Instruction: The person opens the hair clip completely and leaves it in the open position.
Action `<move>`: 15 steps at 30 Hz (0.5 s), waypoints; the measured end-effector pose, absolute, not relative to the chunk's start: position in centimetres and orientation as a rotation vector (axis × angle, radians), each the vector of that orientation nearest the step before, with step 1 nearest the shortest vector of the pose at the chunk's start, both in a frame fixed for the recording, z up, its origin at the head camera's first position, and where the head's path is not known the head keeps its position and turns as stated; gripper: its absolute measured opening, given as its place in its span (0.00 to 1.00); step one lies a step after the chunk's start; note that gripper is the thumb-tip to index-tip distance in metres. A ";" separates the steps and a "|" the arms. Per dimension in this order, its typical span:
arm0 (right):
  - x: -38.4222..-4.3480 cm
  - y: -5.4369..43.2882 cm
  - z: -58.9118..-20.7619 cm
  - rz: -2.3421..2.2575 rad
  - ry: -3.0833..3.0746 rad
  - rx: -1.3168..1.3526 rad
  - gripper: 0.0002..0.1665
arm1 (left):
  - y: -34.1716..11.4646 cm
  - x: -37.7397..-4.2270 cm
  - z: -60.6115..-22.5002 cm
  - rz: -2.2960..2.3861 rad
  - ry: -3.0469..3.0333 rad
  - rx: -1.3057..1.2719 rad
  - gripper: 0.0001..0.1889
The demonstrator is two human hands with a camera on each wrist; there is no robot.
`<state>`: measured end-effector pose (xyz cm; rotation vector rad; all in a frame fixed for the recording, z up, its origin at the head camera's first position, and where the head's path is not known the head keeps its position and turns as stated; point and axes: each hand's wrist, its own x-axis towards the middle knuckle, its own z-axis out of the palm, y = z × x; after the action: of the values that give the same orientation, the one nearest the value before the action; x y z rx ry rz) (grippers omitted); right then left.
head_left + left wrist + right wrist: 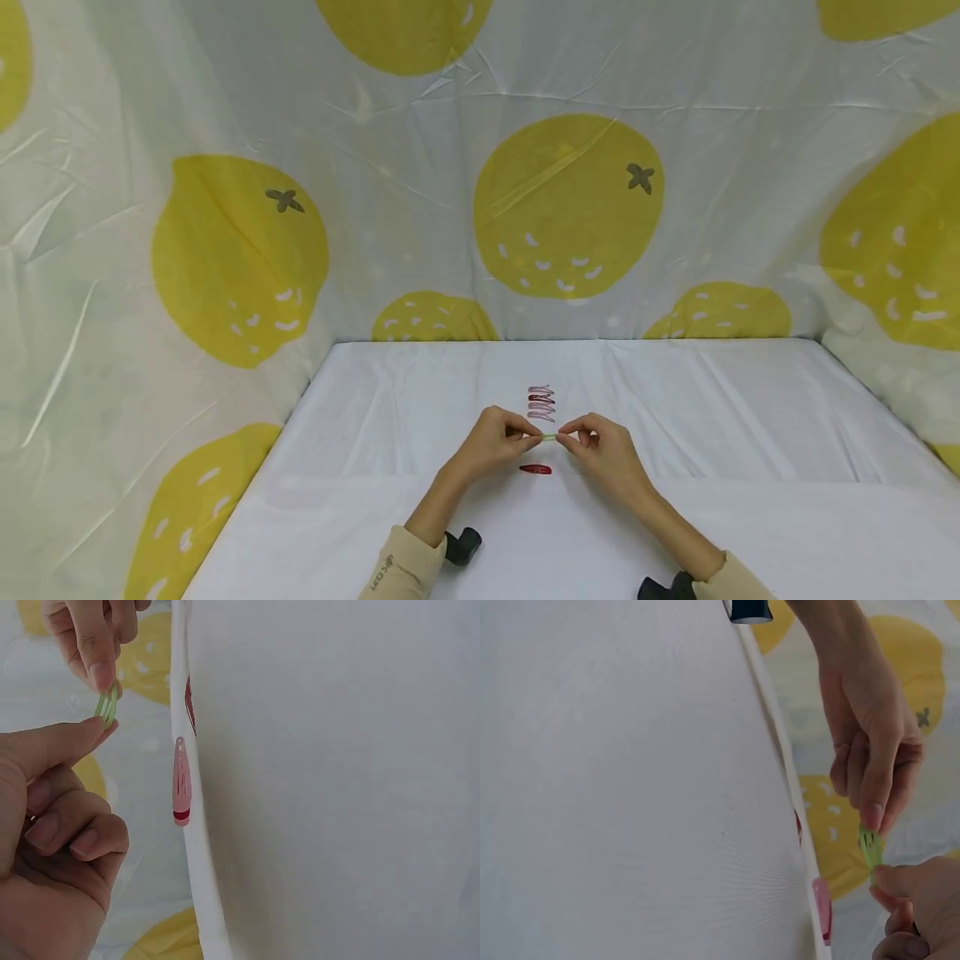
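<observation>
Both hands hold a small light-green snap hair clip point(549, 437) up off the white table, one at each end. Thumb and forefinger of my left hand point(491, 442) pinch one end, and its other fingers are curled in, as the left wrist view shows. The opposite end sits between thumb and forefinger of my right hand point(606, 454). Slots show in the middle of the green clip point(868, 841). Nearer to me, just below the hands, lies a single red hair clip point(536, 469). Beyond the hands, several pink and red hair clips point(541, 403) lie in a column.
White cloth covers the table point(750, 417), and a curtain point(405, 192) printed with yellow lemons hangs behind and at the sides. Black wrist devices point(463, 546) stick out at both beige sleeves point(405, 562). In the left wrist view, a pink clip with a red band point(181, 780) shows.
</observation>
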<state>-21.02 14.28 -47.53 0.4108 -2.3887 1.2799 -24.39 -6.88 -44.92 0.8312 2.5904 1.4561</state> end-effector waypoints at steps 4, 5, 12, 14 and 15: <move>-21.1 14.5 -47.7 1.328 -2.439 0.376 0.07 | -7.1 -24.5 -45.0 1.446 2.574 0.818 0.04; -21.2 14.5 -47.7 1.339 -2.445 0.361 0.08 | -7.1 -24.5 -45.0 1.442 2.577 0.813 0.04; -21.3 14.6 -47.9 1.381 -2.481 0.301 0.07 | -7.2 -24.6 -45.0 1.458 2.579 0.806 0.03; -21.4 14.7 -47.9 1.383 -2.481 0.324 0.05 | -7.3 -24.6 -45.0 1.466 2.576 0.806 0.03; -21.4 14.7 -47.9 1.388 -2.480 0.336 0.05 | -7.3 -24.6 -45.0 1.469 2.574 0.803 0.03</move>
<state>-21.40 14.70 -47.92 0.3357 -2.4804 1.3881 -24.60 -7.28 -45.01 0.8031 2.5740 1.4694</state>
